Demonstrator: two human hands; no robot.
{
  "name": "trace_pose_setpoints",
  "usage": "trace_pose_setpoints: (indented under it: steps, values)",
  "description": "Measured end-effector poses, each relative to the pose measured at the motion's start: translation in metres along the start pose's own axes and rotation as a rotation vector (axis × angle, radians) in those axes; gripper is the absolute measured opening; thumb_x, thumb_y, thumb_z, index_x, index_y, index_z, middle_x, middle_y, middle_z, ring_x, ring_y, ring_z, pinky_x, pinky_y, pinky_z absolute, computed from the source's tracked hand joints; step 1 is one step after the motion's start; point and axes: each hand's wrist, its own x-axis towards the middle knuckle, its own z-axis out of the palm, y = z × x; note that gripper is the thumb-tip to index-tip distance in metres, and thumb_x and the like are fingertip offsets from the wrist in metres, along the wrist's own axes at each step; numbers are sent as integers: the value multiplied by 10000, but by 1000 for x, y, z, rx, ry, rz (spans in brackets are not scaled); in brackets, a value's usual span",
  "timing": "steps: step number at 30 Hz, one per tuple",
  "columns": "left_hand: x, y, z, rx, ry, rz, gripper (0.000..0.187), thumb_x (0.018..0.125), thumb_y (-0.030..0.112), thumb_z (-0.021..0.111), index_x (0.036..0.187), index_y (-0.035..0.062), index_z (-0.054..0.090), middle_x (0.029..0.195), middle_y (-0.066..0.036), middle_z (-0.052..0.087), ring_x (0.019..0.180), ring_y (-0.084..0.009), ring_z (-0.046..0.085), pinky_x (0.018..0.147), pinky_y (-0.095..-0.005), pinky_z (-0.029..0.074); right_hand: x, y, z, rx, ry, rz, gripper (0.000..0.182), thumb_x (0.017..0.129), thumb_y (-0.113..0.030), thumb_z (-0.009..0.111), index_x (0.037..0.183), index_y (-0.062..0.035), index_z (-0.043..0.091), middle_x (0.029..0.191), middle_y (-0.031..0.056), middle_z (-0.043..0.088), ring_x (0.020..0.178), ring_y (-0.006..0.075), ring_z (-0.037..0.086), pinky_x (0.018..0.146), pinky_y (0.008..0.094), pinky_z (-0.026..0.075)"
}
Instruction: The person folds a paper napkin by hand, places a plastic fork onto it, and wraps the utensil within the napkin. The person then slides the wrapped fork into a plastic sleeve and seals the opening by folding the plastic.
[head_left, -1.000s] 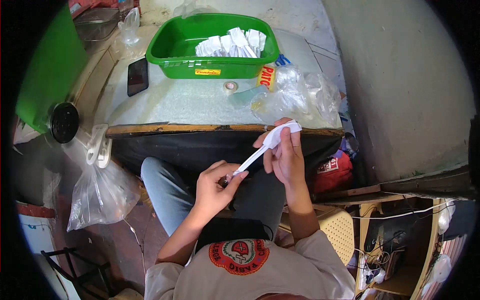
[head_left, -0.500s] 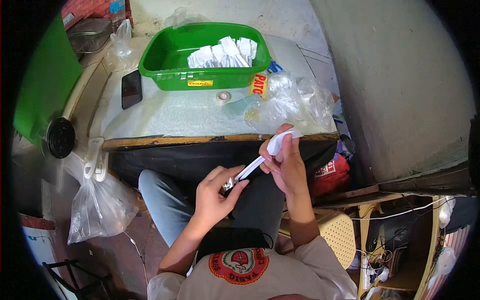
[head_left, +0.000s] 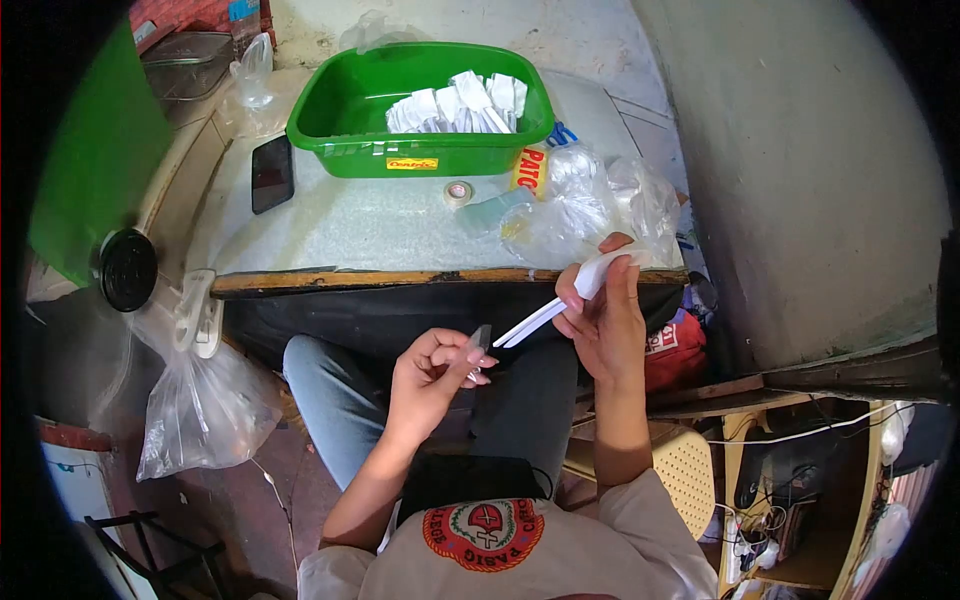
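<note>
My right hand [head_left: 612,335] is closed around the wide end of white plastic cutlery [head_left: 530,322], where a white tissue [head_left: 594,274] appears wrapped about it. Two slim handles stick out down and to the left. My left hand [head_left: 425,372] pinches a small clear plastic sleeve [head_left: 481,343] just short of the handle tips; handles and sleeve look apart. Beyond the hands, a green basin [head_left: 350,152] on the table holds several similar white packets [head_left: 460,105].
On the table [head_left: 340,235] are a phone [head_left: 272,175], a tape roll [head_left: 457,194], a clear plastic bag [head_left: 560,220] and a yellow PATC-labelled packet [head_left: 528,172]. Another plastic bag [head_left: 205,420] hangs at the left. A wall or panel [head_left: 800,180] stands close on the right.
The handles have drawn away from my left hand, up and to the right with my right hand. The clear sleeve now shows upright between my left fingers. The view has shifted slightly.
</note>
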Motion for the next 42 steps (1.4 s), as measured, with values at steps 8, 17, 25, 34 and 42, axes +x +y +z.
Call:
trace_pose_setpoints:
  steps: [8,17,25,34,42]
  values:
    - [0,-7,-3,-101,-52,-20,67,899,-23,665,927,-16,606,875,-113,713,822,-147,699,705,-272,593,4,-1,5,-28,-37,-3,334,1057,-462,329,1221,-172,356,714,78,527,469,57,277,483,236,329]
    - [-2,-12,-9,-84,-114,3,136,858,-67,687,931,-6,590,894,-94,692,829,-164,703,713,-279,597,8,-7,14,-148,-25,-15,316,1057,-471,295,1202,-202,375,669,53,480,422,39,225,441,203,298]
    - [-1,-7,-5,-53,-127,37,113,870,-33,700,928,-4,607,873,-85,696,791,-115,680,719,-256,585,3,-2,15,-137,-95,47,305,1070,-428,301,1213,-168,372,697,76,516,440,56,279,465,216,345]
    - [1,-11,-7,-43,-123,0,121,879,-16,696,952,-13,599,883,-94,704,803,-117,685,720,-254,586,3,-7,16,-172,-42,51,317,1059,-467,306,1208,-201,389,678,62,495,434,40,240,451,208,311]
    - [2,-11,-5,-45,-139,-1,127,886,-21,685,978,-18,597,903,-96,707,813,-119,685,735,-263,590,3,-1,14,-122,-75,91,289,1072,-414,320,1212,-171,387,717,85,529,440,47,277,473,219,353]
